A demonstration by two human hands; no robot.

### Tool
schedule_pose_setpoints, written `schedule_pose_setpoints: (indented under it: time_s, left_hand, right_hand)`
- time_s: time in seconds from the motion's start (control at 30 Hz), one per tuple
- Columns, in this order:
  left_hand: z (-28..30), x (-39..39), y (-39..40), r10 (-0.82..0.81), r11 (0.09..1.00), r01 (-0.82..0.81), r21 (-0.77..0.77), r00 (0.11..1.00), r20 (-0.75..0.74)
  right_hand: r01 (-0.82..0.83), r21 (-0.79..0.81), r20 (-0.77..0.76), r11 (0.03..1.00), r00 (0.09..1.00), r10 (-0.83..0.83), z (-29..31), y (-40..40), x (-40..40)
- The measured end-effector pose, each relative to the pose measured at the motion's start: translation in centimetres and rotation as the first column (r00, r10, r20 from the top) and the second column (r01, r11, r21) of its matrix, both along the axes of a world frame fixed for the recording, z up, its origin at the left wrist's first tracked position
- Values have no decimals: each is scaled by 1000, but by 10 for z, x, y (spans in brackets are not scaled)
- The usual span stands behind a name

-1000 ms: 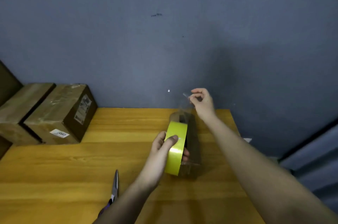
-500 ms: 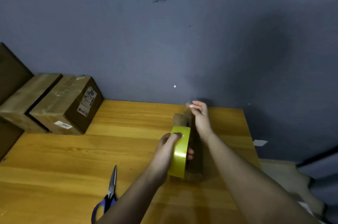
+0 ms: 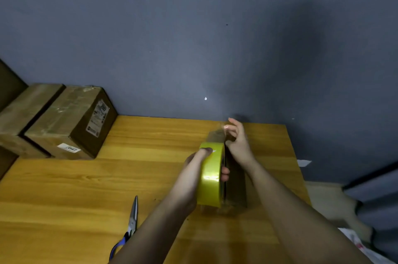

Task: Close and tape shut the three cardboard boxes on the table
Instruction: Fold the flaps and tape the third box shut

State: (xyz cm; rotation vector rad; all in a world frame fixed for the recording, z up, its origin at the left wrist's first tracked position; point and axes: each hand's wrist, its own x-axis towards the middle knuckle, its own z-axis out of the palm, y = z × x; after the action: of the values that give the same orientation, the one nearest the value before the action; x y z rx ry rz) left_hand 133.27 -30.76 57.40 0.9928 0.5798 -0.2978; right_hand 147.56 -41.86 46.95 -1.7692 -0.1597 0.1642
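A small narrow cardboard box point(image 3: 235, 179) stands on the wooden table point(image 3: 64, 188) in front of me. My left hand point(image 3: 191, 179) grips a yellow roll of tape point(image 3: 210, 175) held upright against the box's left side. My right hand point(image 3: 238, 141) is at the box's far end, its fingers pinching the clear tape end point(image 3: 217, 133) drawn from the roll down onto the box top. Two taped cardboard boxes point(image 3: 69, 121) point(image 3: 21, 113) sit side by side at the table's far left against the wall.
Scissors with blue handles point(image 3: 129, 227) lie on the table left of my left forearm. A grey wall rises directly behind the table. The table's right edge lies just beyond the small box, with floor and clutter below it.
My right hand has come down from above the box with the tape end to the box's far end. The roll stays in my left hand. My view shifted slightly.
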Motion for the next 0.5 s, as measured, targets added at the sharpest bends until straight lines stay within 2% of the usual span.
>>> schedule_pose_setpoints:
  time_s: [0.13,0.33,0.5]
  left_hand:
    - [2,4,-8,-1,998,2,-55,1000,6]
    - [-2,4,-17,-34,999,35,34,999,-32]
    - [-1,7,-20,-81,993,84,78,996,-42]
  right_hand:
    - [-34,-11,-6,999,999,34,4,7,2]
    - [-48,60,-63,997,997,52,11,1,-2]
    - [-76,36,-81,996,994,79,18,-1,0]
